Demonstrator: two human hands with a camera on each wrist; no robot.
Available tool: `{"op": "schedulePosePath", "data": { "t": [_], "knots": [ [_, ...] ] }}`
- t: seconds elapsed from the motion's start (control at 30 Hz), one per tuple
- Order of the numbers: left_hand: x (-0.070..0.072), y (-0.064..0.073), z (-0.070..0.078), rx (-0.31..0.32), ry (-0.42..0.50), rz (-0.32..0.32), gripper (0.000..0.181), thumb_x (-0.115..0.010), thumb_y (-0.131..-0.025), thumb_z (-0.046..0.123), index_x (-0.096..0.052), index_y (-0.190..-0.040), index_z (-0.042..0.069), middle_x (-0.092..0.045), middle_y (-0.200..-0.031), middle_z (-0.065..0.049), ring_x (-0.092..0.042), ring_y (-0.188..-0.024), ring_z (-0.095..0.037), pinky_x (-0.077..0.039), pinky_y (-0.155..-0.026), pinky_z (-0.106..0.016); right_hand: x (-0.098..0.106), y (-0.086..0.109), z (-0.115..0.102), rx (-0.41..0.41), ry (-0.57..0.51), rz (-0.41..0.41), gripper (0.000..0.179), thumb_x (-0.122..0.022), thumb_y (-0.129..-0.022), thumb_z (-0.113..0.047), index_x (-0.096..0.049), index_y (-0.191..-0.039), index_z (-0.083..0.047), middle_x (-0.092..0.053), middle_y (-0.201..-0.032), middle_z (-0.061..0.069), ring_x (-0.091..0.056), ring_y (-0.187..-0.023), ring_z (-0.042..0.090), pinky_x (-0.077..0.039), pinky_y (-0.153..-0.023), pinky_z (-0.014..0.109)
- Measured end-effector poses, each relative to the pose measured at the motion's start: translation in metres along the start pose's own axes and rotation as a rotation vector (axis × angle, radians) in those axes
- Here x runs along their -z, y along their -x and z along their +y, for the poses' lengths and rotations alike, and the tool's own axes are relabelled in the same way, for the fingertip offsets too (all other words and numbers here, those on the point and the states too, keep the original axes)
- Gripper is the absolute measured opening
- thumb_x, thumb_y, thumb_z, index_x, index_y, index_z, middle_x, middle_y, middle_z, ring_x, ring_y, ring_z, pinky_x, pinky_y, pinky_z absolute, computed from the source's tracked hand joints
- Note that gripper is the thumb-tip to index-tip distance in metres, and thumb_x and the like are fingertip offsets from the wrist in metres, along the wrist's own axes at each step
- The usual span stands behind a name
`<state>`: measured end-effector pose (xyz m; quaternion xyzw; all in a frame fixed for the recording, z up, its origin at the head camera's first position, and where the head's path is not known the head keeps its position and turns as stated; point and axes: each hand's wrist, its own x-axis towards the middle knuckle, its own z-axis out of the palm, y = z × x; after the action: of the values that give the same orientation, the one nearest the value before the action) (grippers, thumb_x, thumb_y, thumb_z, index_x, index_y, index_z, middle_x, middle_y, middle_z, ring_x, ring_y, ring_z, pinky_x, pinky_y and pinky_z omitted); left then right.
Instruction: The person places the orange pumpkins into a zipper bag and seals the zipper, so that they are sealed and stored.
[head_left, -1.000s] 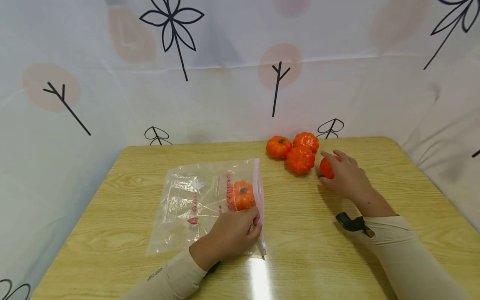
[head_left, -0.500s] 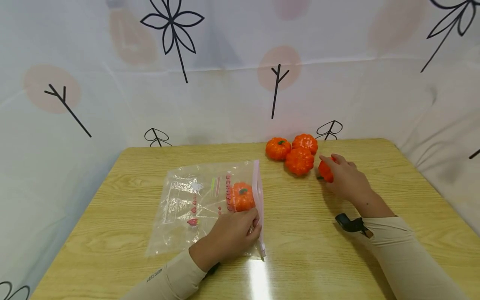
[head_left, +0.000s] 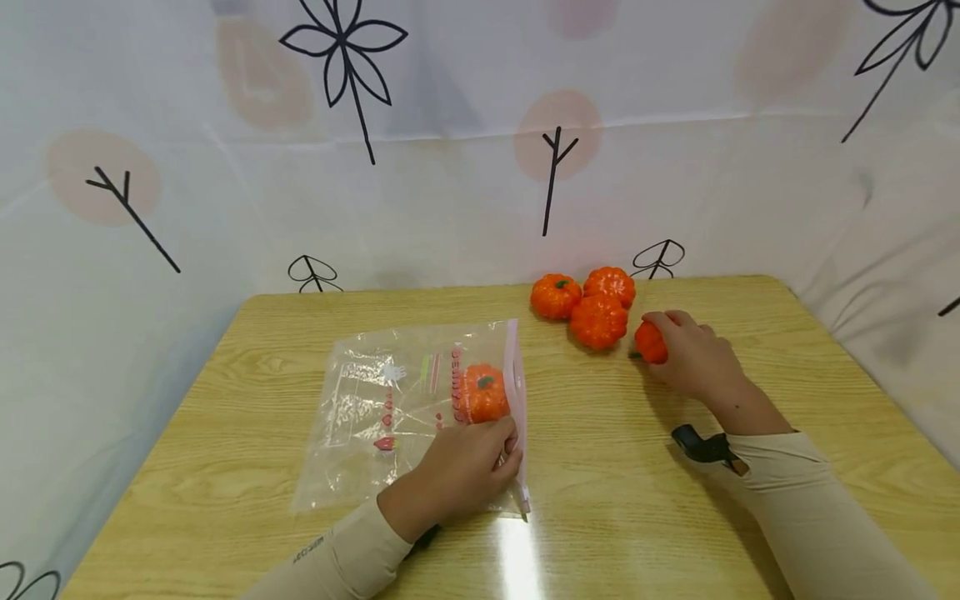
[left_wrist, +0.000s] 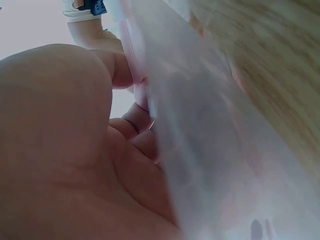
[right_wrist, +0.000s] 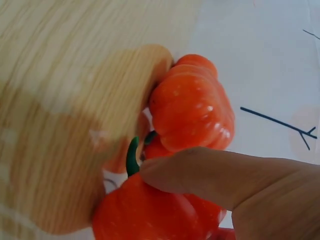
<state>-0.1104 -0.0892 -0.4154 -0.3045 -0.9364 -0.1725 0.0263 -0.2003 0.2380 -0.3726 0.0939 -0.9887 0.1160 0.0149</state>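
A clear plastic zip bag (head_left: 360, 475) with a pink zip edge and printed strawberries lies flat on the table. One orange toy pumpkin (head_left: 486, 396) is inside, close to the bag's mouth. My left hand (head_left: 461, 467) pinches the bag near that pink edge; in the left wrist view, thumb and fingers meet at the plastic (left_wrist: 200, 130). Over on the right, my right hand (head_left: 693, 358) grips another toy pumpkin (head_left: 651, 342), tipped so its green stem points left. The right wrist view has the thumb pressed on this pumpkin (right_wrist: 150, 215) beside the stem; the other fingers are hidden there.
Three more toy pumpkins sit clustered at the table's back edge, left of my right hand: one upright pumpkin (head_left: 556, 297), a rear one (head_left: 610, 286) and a front one (head_left: 599, 321). A patterned white cloth (head_left: 450, 208) hangs behind the wooden table (head_left: 225, 417).
The right hand's fingers have come down and closed round the pumpkin, which has tilted slightly. My left hand and the bag stay in place.
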Motion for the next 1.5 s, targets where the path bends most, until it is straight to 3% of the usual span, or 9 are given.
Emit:
{"op": "schedulePosePath", "data": {
  "t": [0.57, 0.87, 1.23, 1.5],
  "knots": [
    [0.001, -0.001, 0.001, -0.020, -0.007, 0.009, 0.013, -0.059, -0.094, 0.027, -0.052, -0.085, 0.022, -0.040, -0.060, 0.014, -0.040, -0.053, -0.003, -0.029, -0.048, -0.023, 0.016, 0.008, -0.014, 0.042, 0.005, -0.084, 0.068, -0.075, -0.083, -0.030, -0.047, -0.139, -0.003, -0.049, -0.131, 0.035, -0.062, -0.092, 0.042, -0.054, -0.071, 0.056],
    [0.000, 0.000, 0.001, -0.003, -0.004, -0.001, 0.013, -0.059, -0.095, 0.028, -0.051, -0.085, 0.023, -0.041, -0.061, 0.014, -0.040, -0.054, -0.004, -0.030, -0.049, -0.023, 0.015, 0.011, -0.033, 0.071, -0.034, -0.100, 0.070, -0.069, -0.087, -0.034, -0.040, -0.145, -0.006, -0.048, -0.136, 0.033, -0.063, -0.101, 0.045, -0.054, -0.076, 0.062],
    [0.001, 0.001, 0.002, -0.007, -0.014, 0.005, 0.014, -0.058, -0.095, 0.028, -0.050, -0.084, 0.023, -0.041, -0.061, 0.015, -0.040, -0.054, -0.004, -0.029, -0.048, -0.023, 0.010, 0.013, -0.047, 0.094, -0.105, -0.049, 0.071, -0.069, -0.089, -0.043, -0.042, -0.146, -0.009, -0.049, -0.138, 0.029, -0.061, -0.107, 0.045, -0.051, -0.086, 0.063],
    [0.003, 0.001, 0.002, -0.005, -0.008, -0.003, 0.015, -0.058, -0.095, 0.028, -0.050, -0.083, 0.023, -0.041, -0.061, 0.014, -0.040, -0.054, -0.003, -0.029, -0.048, -0.022, 0.006, 0.012, -0.052, 0.115, -0.241, -0.057, 0.078, -0.069, -0.088, -0.053, -0.042, -0.147, -0.009, -0.050, -0.135, 0.027, -0.059, -0.109, 0.040, -0.051, -0.089, 0.057]
  ]
}}
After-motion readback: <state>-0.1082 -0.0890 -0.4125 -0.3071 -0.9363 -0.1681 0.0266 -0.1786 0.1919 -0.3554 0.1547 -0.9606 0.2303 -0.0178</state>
